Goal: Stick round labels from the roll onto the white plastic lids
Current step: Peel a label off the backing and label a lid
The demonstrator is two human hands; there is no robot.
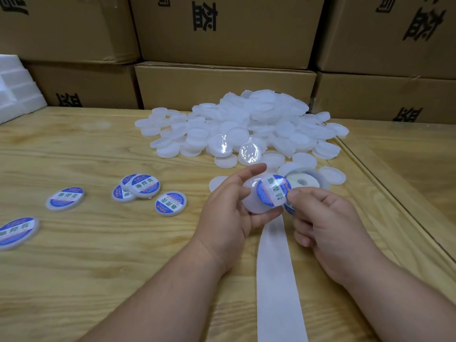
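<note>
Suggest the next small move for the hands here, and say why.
Probably lower the round blue-and-white label squarely onto the plain white plastic lid and press. The right hand pinches the label by one edge, over the lid in the left hand, not yet flat.

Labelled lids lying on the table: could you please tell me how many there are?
5: far left edge, left, two overlapping, and one nearest the left hand. None look hidden.

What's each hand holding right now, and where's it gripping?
The left hand holds a white lid by its rim, thumb below, fingers above. The right hand pinches a round label at its right edge.
</note>
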